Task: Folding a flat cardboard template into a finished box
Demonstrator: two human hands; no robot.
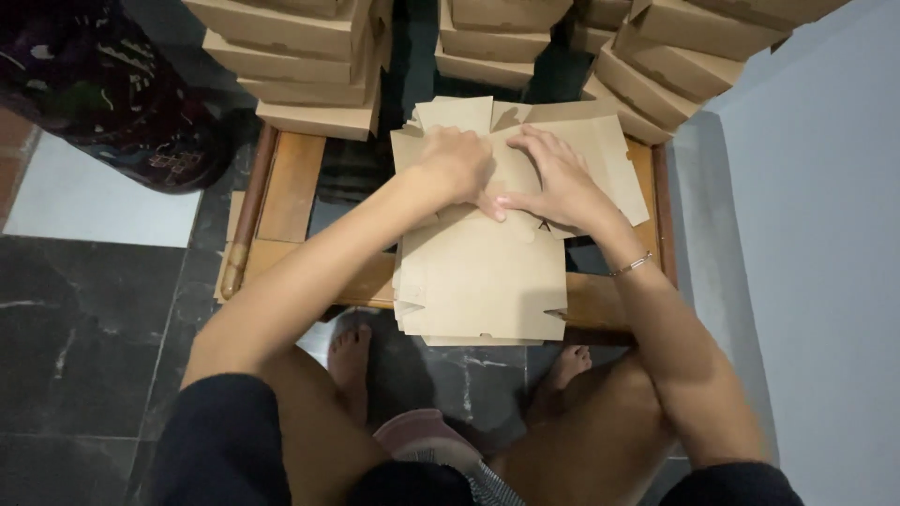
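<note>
Both hands [511, 178] press flat cardboard sheets [483, 272] on a wooden table [291, 187].

Flat brown cardboard box blanks [478, 276] stacked on wooden table

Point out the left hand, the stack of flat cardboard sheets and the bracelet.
left hand [457, 161], head view, back of the hand.
stack of flat cardboard sheets [478, 281], head view, top sheet's middle.
bracelet [630, 266], head view, band on right wrist.

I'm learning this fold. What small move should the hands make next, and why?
Probably fold the far flap up: both the left hand and right hand press the top flat brown cardboard box blank, which still lies unfolded on its stack.
</note>
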